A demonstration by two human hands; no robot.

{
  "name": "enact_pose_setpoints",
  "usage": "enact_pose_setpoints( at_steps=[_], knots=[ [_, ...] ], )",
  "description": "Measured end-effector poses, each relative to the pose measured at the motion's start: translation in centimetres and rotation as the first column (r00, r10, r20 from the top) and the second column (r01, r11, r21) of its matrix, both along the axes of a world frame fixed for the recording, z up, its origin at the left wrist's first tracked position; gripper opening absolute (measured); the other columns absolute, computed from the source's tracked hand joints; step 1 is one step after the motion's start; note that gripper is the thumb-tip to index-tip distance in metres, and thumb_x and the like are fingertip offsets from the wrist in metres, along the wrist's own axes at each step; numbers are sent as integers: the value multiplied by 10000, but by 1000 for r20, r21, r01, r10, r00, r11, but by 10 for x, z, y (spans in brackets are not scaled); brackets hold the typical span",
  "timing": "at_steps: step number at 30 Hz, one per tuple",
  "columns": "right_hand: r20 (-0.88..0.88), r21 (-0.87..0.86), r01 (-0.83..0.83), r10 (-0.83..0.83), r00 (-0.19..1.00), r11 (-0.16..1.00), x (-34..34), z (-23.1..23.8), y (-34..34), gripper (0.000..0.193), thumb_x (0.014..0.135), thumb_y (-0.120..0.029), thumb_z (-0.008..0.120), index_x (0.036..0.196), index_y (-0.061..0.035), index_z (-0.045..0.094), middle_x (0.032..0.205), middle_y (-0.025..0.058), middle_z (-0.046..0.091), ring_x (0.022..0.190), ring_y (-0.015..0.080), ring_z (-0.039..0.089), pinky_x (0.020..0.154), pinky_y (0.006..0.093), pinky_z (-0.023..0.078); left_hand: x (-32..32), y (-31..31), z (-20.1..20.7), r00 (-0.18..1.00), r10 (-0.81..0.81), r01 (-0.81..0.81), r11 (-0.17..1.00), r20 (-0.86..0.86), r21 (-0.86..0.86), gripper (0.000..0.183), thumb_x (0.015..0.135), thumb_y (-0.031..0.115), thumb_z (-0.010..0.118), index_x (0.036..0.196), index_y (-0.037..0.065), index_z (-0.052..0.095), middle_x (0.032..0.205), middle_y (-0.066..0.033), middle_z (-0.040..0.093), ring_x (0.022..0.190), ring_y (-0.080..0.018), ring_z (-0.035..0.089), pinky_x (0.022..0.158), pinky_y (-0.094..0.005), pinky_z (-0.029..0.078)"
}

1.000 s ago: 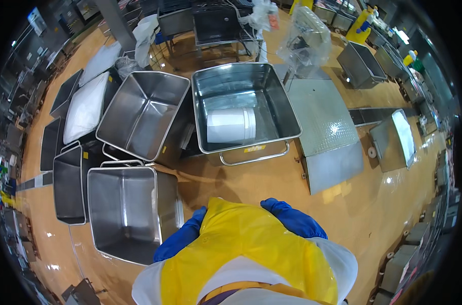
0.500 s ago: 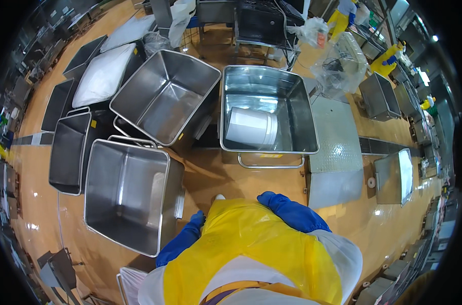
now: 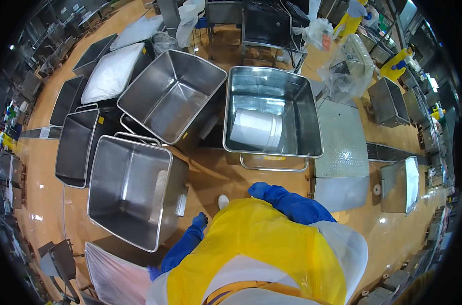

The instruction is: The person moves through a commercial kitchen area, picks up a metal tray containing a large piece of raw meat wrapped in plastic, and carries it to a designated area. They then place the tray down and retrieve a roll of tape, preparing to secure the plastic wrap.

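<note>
Right hand neared the bin, whose crosswise handle faces it.

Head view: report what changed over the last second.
The blue-gloved right hand has come nearer the tubular metal handle of the shiny, square steel bin. A pinkish, plastic-covered bin has come into view at lower left. Unchanged: the white cylindrical bucket lies on its side in the steel bin; neither this nor the left hand visibly holds anything.

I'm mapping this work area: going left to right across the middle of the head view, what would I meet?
Narrow steel bin → wide front steel bin → left hand → right hand → textured metal plate → steel container with a white top.
</note>
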State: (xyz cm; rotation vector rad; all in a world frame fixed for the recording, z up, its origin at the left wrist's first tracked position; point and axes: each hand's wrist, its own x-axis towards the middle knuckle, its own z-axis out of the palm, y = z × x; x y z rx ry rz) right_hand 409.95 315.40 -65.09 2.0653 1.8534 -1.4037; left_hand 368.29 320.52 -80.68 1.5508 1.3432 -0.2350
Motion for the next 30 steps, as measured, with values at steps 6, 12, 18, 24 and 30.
enact_pose_setpoints(
  at_steps=[6, 12, 18, 24, 30],
  knots=[
    [-47, -40, -21, 19, 999, 999, 33, 1, -8, 442, 878, -419, 440, 986, -86, 710, 1065, 211, 665, 1001, 401, 617, 886, 468, 471, 49, -40, 23, 980, 199, -200, 976, -16, -81, 432, 936, 418, 462, 1155, 66, 581, 1062, -197, 663, 892, -357, 643, 742, -446, 494],
    [106, -97, 105, -95, 990, 990, 106, -49, -40, 514, 890, -459, 423, 1055, -59, 701, 1145, 226, 639, 1088, 395, 595, 947, 448, 448, 95, -77, 21, 979, -54, 60, 998, -199, 25, 387, 928, 375, 493, 1151, 65, 561, 1124, -268, 634, 1032, -449, 611, 870, -481, 489],
    [127, -350, 15, 32, 991, 936, 158, -101, -88, 554, 894, -494, 437, 1182, -72, 651, 1265, 201, 593, 1204, 362, 534, 1017, 437, 399, 124, -125, 61, 966, 15, 17, 993, -257, 120, 392, 905, 372, 522, 1141, 60, 533, 1057, -245, 662, 1002, -428, 629, 832, -491, 504],
    [182, -326, 98, -40, 982, 940, 200, -127, -132, 464, 857, -474, 518, 950, -76, 737, 987, 165, 704, 949, 333, 657, 840, 449, 481, 151, -182, 52, 882, 469, -462, 879, -39, 120, 244, 878, 309, 517, 938, 93, 613, 935, -186, 680, 904, -413, 636, 783, -450, 510],
    [198, -148, 94, -63, 978, 984, 182, -88, -104, 459, 868, -455, 496, 951, -72, 734, 1014, 177, 697, 978, 360, 644, 861, 470, 473, 116, -214, -29, 702, 712, -635, 624, 3, 455, 473, 844, 298, 604, 1201, -11, 569, 919, -200, 674, 725, -316, 618, 777, -415, 517]
  ],
)
